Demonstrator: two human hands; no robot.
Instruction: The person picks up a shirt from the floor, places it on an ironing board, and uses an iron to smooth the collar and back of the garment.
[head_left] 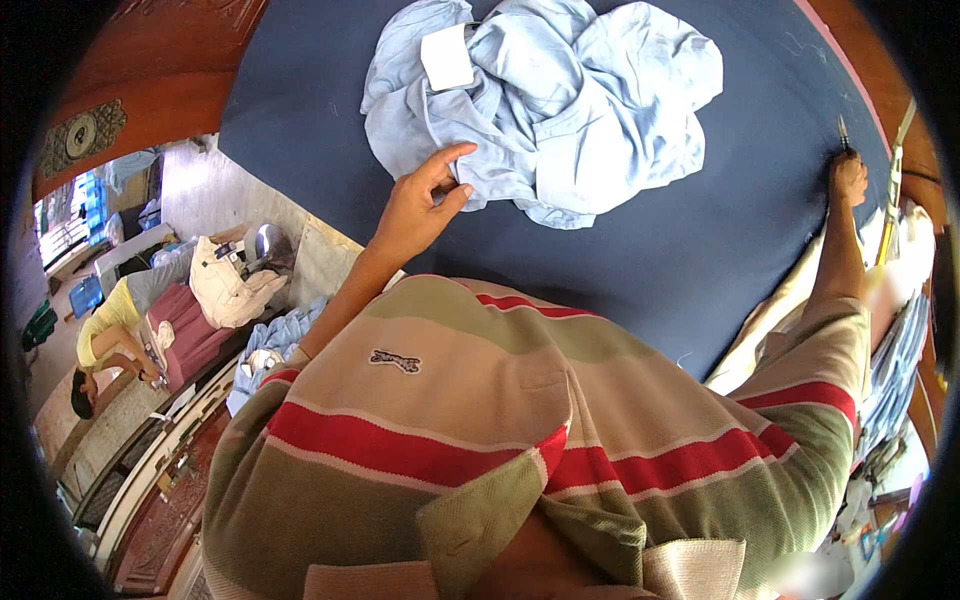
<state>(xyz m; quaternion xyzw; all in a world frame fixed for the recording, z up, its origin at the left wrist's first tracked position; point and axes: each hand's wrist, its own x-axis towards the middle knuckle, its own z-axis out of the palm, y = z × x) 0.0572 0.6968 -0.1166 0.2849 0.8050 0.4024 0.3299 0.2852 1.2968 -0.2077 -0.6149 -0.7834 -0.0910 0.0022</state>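
A light blue garment (600, 110) lies crumpled on the dark blue table cover (600, 255), with a white tag (447, 57) on top of it. My left hand (418, 205) is at the garment's near left edge, thumb and index finger apart, with nothing visible between them. Over at the table's right side, my right hand (849, 182) is closed around small pointed thread snips (843, 132), their blades facing away from me. Its fingers hide most of the handle.
Pale and striped cloth (895, 345) hangs along the right edge, near a yellow tape measure (889, 225). On the left, a person in yellow (115, 320) bends over work beside heaped cream cloth (230, 285). Loose threads (800, 50) lie on the table cover.
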